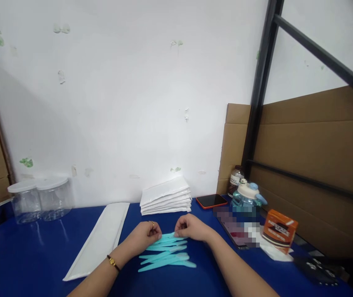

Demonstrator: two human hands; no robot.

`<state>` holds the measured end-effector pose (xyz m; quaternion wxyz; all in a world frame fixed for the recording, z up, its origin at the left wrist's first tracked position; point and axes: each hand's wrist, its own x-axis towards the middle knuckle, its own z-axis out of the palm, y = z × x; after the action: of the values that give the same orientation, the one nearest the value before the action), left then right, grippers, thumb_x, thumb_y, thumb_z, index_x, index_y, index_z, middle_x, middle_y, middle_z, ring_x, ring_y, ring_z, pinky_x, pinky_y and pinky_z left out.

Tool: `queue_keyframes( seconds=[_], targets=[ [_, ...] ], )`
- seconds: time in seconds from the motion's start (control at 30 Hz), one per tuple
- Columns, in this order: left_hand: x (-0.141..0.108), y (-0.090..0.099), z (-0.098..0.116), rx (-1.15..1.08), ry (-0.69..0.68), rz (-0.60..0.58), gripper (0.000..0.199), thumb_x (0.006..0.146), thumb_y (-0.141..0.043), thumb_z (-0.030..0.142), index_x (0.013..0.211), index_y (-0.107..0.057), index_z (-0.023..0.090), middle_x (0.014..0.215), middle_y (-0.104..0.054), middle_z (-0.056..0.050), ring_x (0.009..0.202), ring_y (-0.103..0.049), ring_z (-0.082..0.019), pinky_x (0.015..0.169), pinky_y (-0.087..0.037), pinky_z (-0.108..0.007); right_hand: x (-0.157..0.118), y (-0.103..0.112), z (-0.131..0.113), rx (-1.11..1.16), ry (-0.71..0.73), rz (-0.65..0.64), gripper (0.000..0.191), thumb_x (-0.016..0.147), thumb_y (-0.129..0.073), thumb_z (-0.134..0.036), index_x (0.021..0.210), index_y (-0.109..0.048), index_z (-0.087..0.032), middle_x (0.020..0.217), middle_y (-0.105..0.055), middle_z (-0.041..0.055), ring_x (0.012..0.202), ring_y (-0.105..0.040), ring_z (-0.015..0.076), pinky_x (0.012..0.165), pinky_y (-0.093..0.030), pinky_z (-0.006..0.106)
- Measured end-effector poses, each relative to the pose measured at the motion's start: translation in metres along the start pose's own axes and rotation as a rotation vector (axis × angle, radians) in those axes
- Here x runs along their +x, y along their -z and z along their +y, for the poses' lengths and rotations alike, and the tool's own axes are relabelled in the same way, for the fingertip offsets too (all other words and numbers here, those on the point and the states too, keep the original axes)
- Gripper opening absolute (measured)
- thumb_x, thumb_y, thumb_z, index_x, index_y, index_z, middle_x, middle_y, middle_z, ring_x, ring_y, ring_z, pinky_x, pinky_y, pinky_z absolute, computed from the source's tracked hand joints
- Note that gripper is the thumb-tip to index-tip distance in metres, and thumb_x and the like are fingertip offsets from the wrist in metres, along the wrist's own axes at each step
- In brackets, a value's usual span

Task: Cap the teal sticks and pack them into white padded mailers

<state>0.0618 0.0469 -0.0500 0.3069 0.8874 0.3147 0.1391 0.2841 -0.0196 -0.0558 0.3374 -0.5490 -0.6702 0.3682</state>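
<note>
My left hand (143,238), with a ring and a bracelet, pinches the left end of a slim turquoise eyebrow razor (168,235). The fingers of my right hand (191,227) are closed on its other end. Just below both hands, several more turquoise eyebrow razors (168,261) lie crossed over one another on the blue tabletop (207,280). Some have a paler, see-through part at one end. My fingers hide both tips of the held razor. Whether it is lifted off the table, I cannot tell.
Behind my hands rises a stack of white padded envelopes (165,198). Another long white envelope (97,241) lies left, near clear lidded jars (54,200). To the right are a phone (211,201), a drinking bottle (247,200), an orange box (279,231) and a brown jar (235,180).
</note>
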Motion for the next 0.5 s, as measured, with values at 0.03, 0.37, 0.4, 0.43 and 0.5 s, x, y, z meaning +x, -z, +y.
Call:
queue_keyframes(
  seconds=[0.03, 0.37, 0.4, 0.43, 0.5],
  targets=[
    [0.0, 0.002, 0.001, 0.009, 0.005, 0.028, 0.026, 0.076, -0.047, 0.038, 0.079, -0.062, 0.016, 0.065, -0.056, 0.001, 0.06, -0.048, -0.012, 0.053, -0.032, -0.021, 0.001, 0.0, 0.0, 0.012, 0.006, 0.028, 0.017, 0.065, -0.068, -0.029, 0.072, -0.069, -0.013, 0.058, -0.059, -0.0014, 0.051, -0.046, 0.0079, 0.049, -0.034, 0.018],
    [0.017, 0.004, -0.024, 0.141, 0.069, 0.217, 0.019, 0.077, -0.045, 0.025, 0.076, -0.063, 0.019, 0.074, -0.063, -0.001, 0.071, -0.055, -0.015, 0.064, -0.038, -0.023, 0.022, 0.007, 0.028, -0.02, -0.005, 0.181, 0.014, 0.07, -0.061, -0.025, 0.07, -0.068, -0.013, 0.059, -0.06, -0.0001, 0.054, -0.05, 0.0098, 0.054, -0.037, 0.02],
    [0.018, 0.002, -0.026, 0.148, 0.067, 0.241, 0.018, 0.077, -0.046, 0.025, 0.077, -0.063, 0.02, 0.077, -0.064, -0.001, 0.075, -0.056, -0.015, 0.067, -0.039, -0.024, 0.023, 0.008, 0.03, -0.036, -0.018, 0.193, 0.014, 0.069, -0.062, -0.026, 0.071, -0.069, -0.014, 0.06, -0.061, 0.0003, 0.055, -0.051, 0.0104, 0.055, -0.038, 0.021],
    [0.018, 0.001, -0.027, 0.156, 0.058, 0.273, 0.017, 0.076, -0.048, 0.025, 0.081, -0.064, 0.02, 0.083, -0.064, -0.002, 0.08, -0.056, -0.016, 0.071, -0.039, -0.025, 0.023, 0.009, 0.031, -0.054, -0.031, 0.21, 0.015, 0.068, -0.064, -0.027, 0.073, -0.069, -0.014, 0.061, -0.062, 0.0006, 0.056, -0.051, 0.0108, 0.055, -0.038, 0.021],
    [0.017, 0.001, -0.026, 0.174, 0.043, 0.351, 0.019, 0.075, -0.053, 0.025, 0.09, -0.063, 0.022, 0.096, -0.063, -0.003, 0.091, -0.054, -0.018, 0.079, -0.039, -0.026, 0.022, 0.012, 0.032, -0.093, -0.036, 0.248, 0.02, 0.065, -0.067, -0.027, 0.079, -0.069, -0.014, 0.063, -0.062, 0.0009, 0.057, -0.052, 0.0112, 0.055, -0.039, 0.021]
  ],
)
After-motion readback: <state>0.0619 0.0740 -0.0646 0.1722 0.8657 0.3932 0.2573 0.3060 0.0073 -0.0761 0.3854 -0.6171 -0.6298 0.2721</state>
